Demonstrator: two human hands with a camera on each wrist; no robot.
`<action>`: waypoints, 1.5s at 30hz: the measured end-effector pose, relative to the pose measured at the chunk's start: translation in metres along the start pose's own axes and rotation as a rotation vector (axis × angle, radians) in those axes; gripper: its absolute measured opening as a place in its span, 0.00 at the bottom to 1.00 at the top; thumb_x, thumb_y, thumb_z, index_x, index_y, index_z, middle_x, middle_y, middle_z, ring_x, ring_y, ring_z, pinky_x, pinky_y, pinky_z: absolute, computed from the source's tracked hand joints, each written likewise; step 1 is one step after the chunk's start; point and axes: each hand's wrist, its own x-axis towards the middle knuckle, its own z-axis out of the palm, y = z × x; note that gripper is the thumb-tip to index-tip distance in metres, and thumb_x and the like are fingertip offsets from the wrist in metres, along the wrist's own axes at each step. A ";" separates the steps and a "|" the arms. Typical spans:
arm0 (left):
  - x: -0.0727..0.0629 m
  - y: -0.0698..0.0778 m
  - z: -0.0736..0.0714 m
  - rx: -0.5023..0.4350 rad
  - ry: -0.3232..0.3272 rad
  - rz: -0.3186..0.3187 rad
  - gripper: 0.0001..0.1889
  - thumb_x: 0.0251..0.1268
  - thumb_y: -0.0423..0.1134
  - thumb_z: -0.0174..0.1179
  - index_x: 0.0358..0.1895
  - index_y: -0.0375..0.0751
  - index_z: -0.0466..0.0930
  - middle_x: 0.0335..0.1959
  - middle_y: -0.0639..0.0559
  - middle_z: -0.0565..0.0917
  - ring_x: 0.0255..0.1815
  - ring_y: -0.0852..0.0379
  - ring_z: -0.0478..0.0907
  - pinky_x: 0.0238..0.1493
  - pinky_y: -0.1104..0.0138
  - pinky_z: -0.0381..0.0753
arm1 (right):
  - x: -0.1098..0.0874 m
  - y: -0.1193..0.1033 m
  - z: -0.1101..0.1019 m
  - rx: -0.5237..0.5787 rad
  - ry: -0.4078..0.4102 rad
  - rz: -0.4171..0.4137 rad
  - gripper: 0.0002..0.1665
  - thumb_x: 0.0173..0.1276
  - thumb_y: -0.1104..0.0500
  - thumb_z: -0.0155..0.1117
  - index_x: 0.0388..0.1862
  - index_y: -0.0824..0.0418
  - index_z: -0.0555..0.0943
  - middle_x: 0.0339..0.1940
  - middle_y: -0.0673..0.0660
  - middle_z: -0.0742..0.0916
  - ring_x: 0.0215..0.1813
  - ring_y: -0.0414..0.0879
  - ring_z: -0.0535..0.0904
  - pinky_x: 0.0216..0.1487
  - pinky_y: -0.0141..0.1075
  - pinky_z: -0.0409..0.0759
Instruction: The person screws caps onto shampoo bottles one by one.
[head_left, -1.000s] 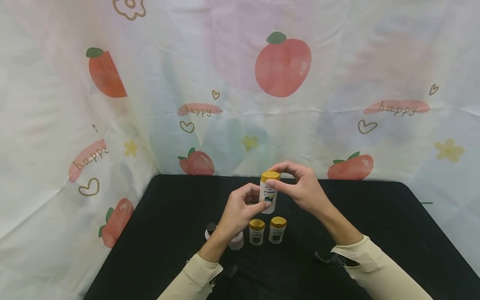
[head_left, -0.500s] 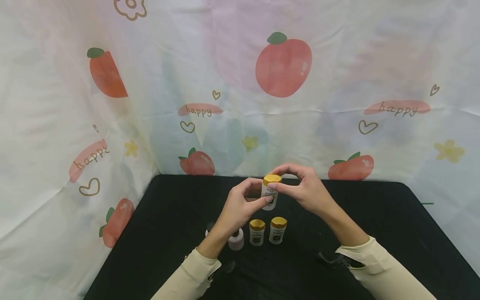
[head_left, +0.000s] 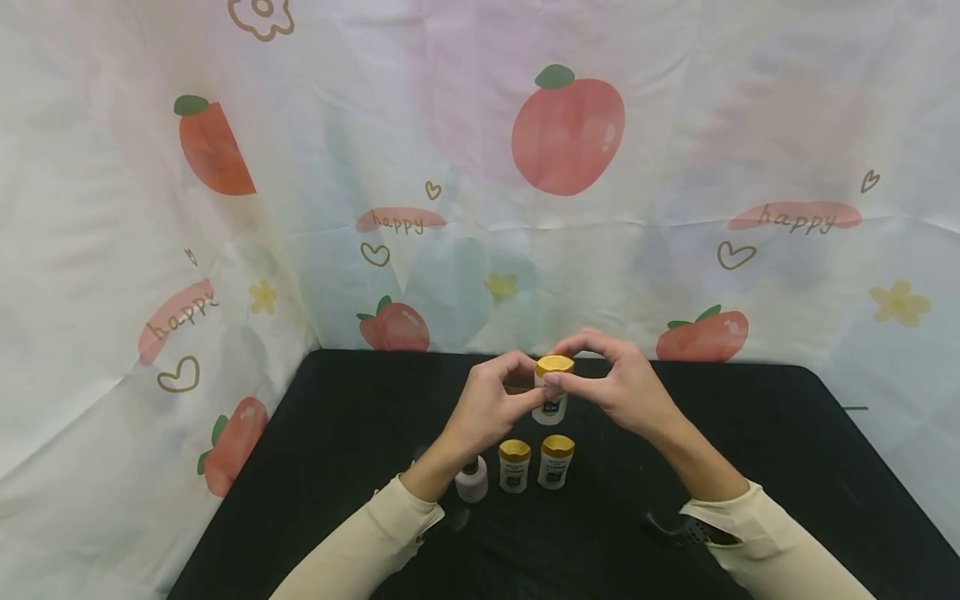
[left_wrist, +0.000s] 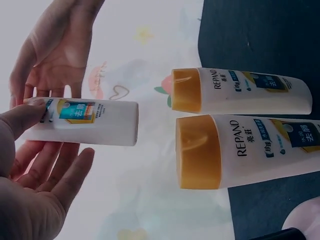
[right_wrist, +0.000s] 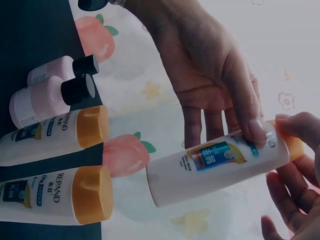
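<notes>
A white shampoo bottle [head_left: 551, 410] with a gold cap is held upright above the black table. My left hand [head_left: 483, 407] pinches its body just under the cap, thumb in front and fingers behind. At the cap [right_wrist: 295, 147], the thumb and fingers of my right hand [head_left: 628, 390] grip from the right side. The blue and yellow label [right_wrist: 215, 156] faces me, partly covered by the left thumb. Below the hands, two matching shampoo bottles [head_left: 513, 468] [left_wrist: 250, 150] stand side by side, apart from both hands.
Left of the standing bottles are two pale pink bottles [right_wrist: 37, 102] with black caps, one mostly behind my left forearm in the head view. The black table [head_left: 337, 433] meets a printed cloth backdrop [head_left: 465, 125] at the back and left.
Both hands have shifted to the right with the shampoo bottle. My left hand now sits higher on it, closer to the cap. The standing bottles have stayed put.
</notes>
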 end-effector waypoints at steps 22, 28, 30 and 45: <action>0.013 0.006 0.018 0.007 -0.133 -0.001 0.15 0.67 0.41 0.69 0.53 0.46 0.80 0.47 0.57 0.84 0.48 0.66 0.82 0.48 0.73 0.83 | -0.016 0.013 -0.027 0.002 -0.039 -0.059 0.16 0.66 0.66 0.72 0.51 0.51 0.85 0.48 0.49 0.86 0.53 0.44 0.80 0.59 0.32 0.72; 0.016 0.000 0.026 0.018 -0.173 -0.042 0.13 0.66 0.43 0.70 0.49 0.47 0.80 0.46 0.58 0.84 0.46 0.66 0.83 0.45 0.73 0.83 | -0.024 0.023 -0.029 -0.005 -0.055 -0.041 0.15 0.66 0.67 0.72 0.49 0.52 0.86 0.47 0.50 0.86 0.53 0.43 0.80 0.60 0.32 0.72; 0.017 -0.002 0.029 0.025 -0.185 -0.043 0.11 0.66 0.43 0.70 0.47 0.47 0.80 0.46 0.58 0.84 0.45 0.66 0.84 0.44 0.73 0.83 | -0.026 0.027 -0.031 -0.009 -0.073 -0.016 0.15 0.66 0.66 0.72 0.49 0.51 0.85 0.48 0.50 0.86 0.54 0.43 0.79 0.60 0.33 0.71; 0.019 -0.014 0.050 0.015 -0.238 -0.135 0.12 0.63 0.43 0.72 0.44 0.48 0.81 0.45 0.59 0.84 0.43 0.68 0.82 0.40 0.74 0.83 | -0.041 0.048 -0.041 -0.055 -0.130 0.049 0.16 0.65 0.62 0.75 0.49 0.48 0.85 0.46 0.47 0.86 0.53 0.43 0.79 0.57 0.35 0.72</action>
